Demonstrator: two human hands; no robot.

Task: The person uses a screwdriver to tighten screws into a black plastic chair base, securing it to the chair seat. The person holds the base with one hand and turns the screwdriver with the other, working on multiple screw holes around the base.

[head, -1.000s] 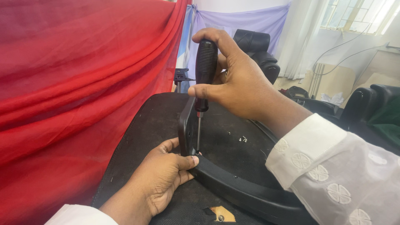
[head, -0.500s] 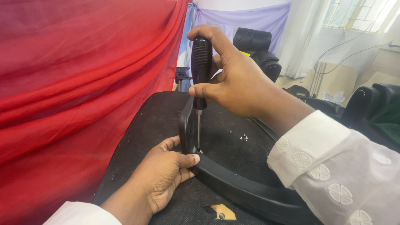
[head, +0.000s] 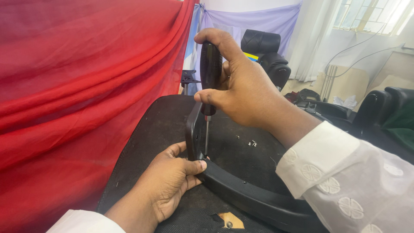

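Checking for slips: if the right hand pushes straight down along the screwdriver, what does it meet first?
Likely the black plastic armrest, where the screwdriver tip already sits; the left hand thumb lies right beside that spot, though depth is unclear. The right hand grips the handle.

A: What's in the room?
B: Red drapes point(head: 82, 90) fill the left. Lilac cloth point(head: 254, 19) hangs behind a black chair point(head: 265, 51).
A: Any light?
B: Daylight through a window point(head: 371, 15), upper right.

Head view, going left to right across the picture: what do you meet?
Red cloth → left hand steadying the black armrest → screwdriver gripped upright by the right hand → loose screws → white embroidered sleeve → black chairs at far right.
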